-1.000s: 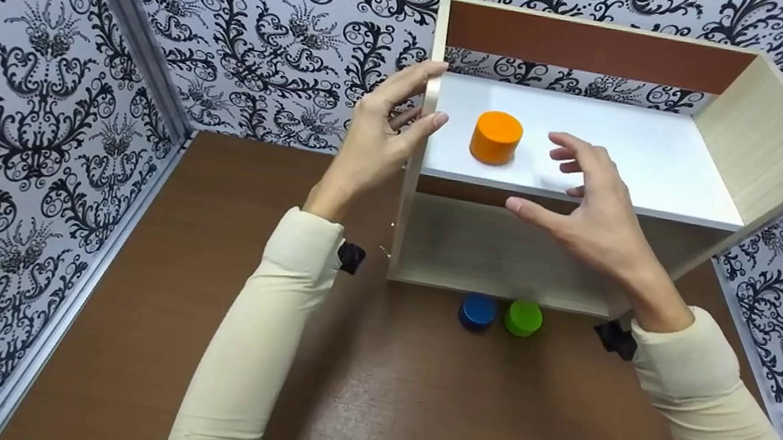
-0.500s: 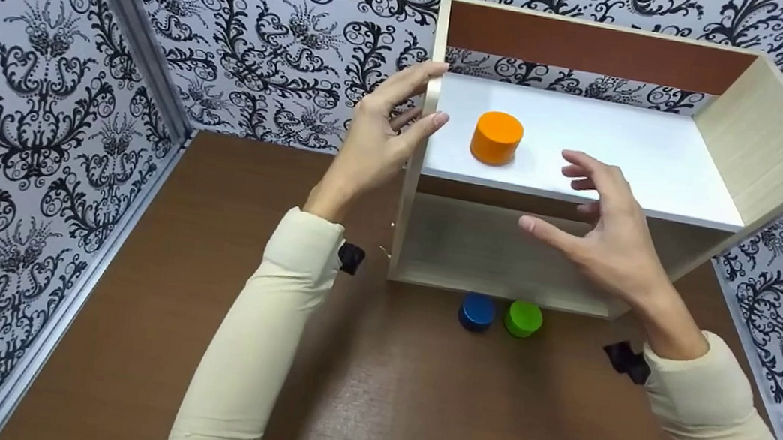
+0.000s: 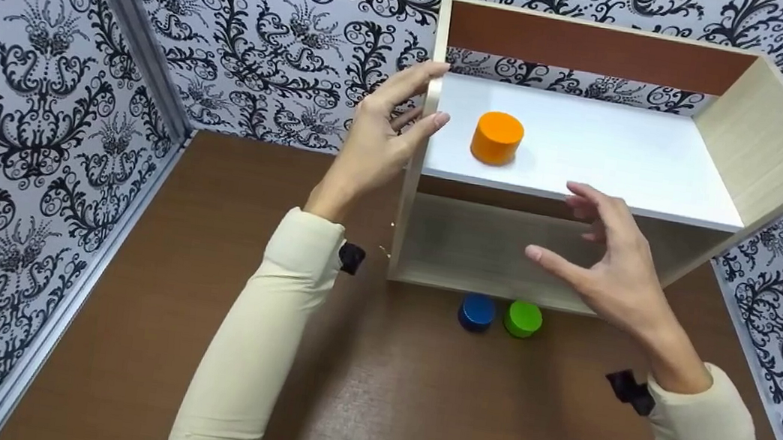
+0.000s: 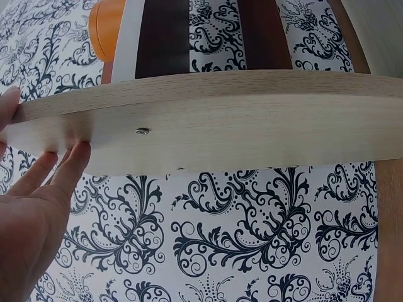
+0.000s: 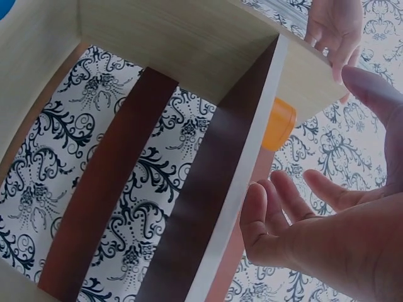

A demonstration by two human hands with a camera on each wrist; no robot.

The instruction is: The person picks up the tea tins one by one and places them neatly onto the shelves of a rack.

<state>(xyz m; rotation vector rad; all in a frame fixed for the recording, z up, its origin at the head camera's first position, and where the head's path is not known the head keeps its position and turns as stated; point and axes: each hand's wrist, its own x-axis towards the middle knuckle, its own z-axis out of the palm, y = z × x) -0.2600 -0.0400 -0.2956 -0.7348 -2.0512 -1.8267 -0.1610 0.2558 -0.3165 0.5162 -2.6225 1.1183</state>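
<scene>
My left hand (image 3: 384,132) holds the left side panel (image 4: 208,116) of a small wooden shelf unit. In the left wrist view its fingers lie against the panel's outer face and the thumb is over the edge. On the white upper shelf (image 3: 598,145) stands an orange cylinder (image 3: 497,139), just right of that hand. My right hand (image 3: 616,268) hovers in front of the unit with thumb and fingers spread and nothing between them. Below it to the left, a green cylinder (image 3: 524,319) and a blue cylinder (image 3: 477,313) sit side by side on the brown tabletop.
The unit's lower compartment (image 3: 486,248) opens toward me, and its tall right side panel (image 3: 765,140) rises beyond my right hand. Patterned wall panels (image 3: 273,30) stand behind and at both sides. The brown tabletop (image 3: 383,401) extends in front of the unit.
My right hand has drawn back from near the orange cylinder, moving down and slightly right, off the upper shelf. The left hand and the three cylinders have stayed in place.
</scene>
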